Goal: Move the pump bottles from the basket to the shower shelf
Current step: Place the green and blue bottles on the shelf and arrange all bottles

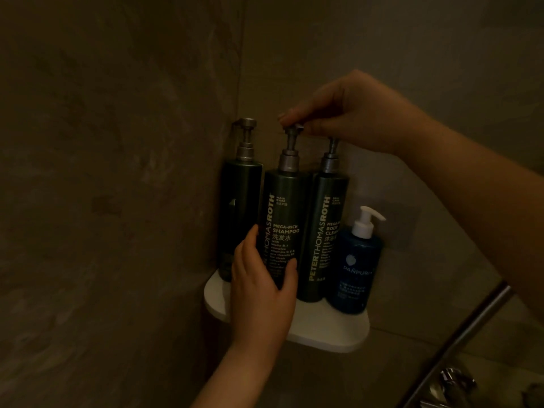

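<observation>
Three tall dark green pump bottles stand on the white corner shower shelf. The shampoo bottle is in the middle, with my left hand wrapped around its lower body and my right hand pinching its silver pump head from above. The body cleanser bottle stands touching it on the right. A third dark bottle stands in the corner behind, to the left. A shorter blue bottle with a white pump stands at the shelf's right end. No basket is in view.
Dark stone walls meet in a corner behind the shelf. A metal rail runs diagonally at the lower right, with chrome fittings beneath it. The scene is dim.
</observation>
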`<move>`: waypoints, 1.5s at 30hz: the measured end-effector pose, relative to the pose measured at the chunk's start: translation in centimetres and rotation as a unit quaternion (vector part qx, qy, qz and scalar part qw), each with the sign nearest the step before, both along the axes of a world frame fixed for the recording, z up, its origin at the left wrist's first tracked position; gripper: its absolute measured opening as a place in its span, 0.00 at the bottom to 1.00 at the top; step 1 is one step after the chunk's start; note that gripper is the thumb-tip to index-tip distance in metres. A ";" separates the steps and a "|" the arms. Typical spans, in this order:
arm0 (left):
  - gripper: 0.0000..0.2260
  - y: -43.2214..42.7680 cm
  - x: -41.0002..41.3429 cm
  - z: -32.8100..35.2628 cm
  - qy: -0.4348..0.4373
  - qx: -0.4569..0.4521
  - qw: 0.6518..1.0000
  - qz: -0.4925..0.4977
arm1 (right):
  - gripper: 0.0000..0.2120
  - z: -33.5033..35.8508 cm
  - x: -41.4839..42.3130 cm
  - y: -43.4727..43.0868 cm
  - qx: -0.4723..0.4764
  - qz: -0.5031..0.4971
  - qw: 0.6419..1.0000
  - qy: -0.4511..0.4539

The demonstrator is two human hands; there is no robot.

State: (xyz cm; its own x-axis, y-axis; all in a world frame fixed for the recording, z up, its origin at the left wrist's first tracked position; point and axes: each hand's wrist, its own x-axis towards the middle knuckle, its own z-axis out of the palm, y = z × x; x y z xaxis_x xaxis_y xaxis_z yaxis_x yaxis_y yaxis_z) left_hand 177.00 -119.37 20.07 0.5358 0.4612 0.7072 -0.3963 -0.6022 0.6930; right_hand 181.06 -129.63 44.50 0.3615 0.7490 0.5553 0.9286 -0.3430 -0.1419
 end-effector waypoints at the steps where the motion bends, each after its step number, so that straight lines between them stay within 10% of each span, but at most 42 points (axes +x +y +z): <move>1: 0.33 0.0 0.0 0.0 0.000 0.002 1.000 0.009 | 0.16 0.0 0.0 0.0 0.001 0.000 1.000 0.000; 45: 0.31 -0.4 0.4 0.1 -0.009 0.059 0.993 0.102 | 0.13 -0.8 -0.1 0.3 0.029 -0.025 0.999 -0.026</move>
